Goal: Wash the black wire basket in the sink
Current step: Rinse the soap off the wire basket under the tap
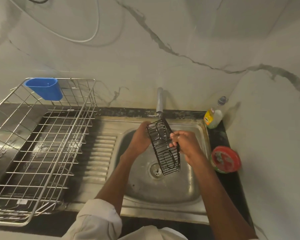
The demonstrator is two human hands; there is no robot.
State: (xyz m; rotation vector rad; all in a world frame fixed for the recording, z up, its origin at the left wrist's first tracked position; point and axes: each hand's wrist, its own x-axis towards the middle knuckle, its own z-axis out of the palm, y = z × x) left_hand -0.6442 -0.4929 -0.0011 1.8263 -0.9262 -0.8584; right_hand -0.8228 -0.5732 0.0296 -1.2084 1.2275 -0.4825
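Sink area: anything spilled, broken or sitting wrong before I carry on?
Nothing stands out. The black wire basket is held tilted over the sink by the left hand and right hand, its upper end under the faucet. Soap bottle stands upright; dish rack sits level.

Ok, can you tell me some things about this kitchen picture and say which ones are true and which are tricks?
1. Both hands hold the black wire basket over the sink. True: left hand, right hand.
2. The blue cup hangs on the dish rack. True.
3. The dish rack is full of plates. False: no plates are in it.
4. The soap bottle stands left of the tap. False: it stands to the right.
5. A red-lidded tub sits right of the sink. True.
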